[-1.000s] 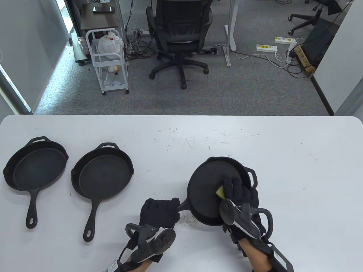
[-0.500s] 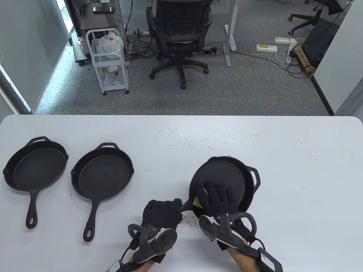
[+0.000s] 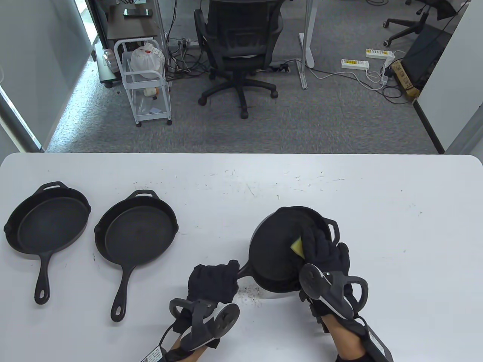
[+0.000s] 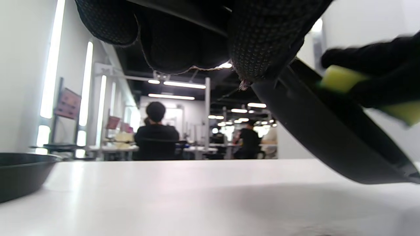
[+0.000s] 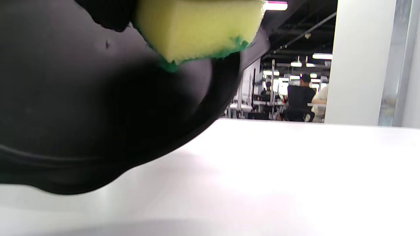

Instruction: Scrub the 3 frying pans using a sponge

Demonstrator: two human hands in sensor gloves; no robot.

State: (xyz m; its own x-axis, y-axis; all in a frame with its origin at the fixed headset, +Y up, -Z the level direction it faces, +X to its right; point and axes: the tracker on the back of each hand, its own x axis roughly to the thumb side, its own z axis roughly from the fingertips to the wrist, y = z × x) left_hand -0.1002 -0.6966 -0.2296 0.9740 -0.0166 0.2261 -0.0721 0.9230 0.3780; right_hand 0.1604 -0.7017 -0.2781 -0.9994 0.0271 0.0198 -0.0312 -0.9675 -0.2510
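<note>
On the desk [image 3: 377,196], left to right:
Far-left pan [image 3: 47,222]: flat on the desk, bowl away from the person, handle toward the near edge; long axis near to far, tilted slightly.
Middle pan [image 3: 136,233]: just right of the first and apart from it, lying flat; same lie, handle slanting to the near left.
Left hand [image 3: 213,281]: curled round the handle of the third pan, near its root; grip hidden under the glove in the left wrist view, only gloved fingers [image 4: 262,42] seen wrapped over the handle.
Third pan [image 3: 279,249]: right of centre, close to the near edge; tipped up, handle side raised, far-right underside resting on the desk in the wrist views; long axis from handle at lower left to helper loop at upper right.
Sponge [image 3: 297,247]: yellow with a green scouring face, inside the third pan, on its right half.
Right hand [image 3: 320,250]: fingers bent over the sponge, pressing it against the pan's inner face.
Handling, pans: probably cast iron, so heavy and rigid, unlikely to slip; best held at the long handle, with the helper loop as second hold.
Handling, sponge: light, soft, squashes under the fingers.
Progress: third pan under scrubbing; state of the other two not evident.
</note>
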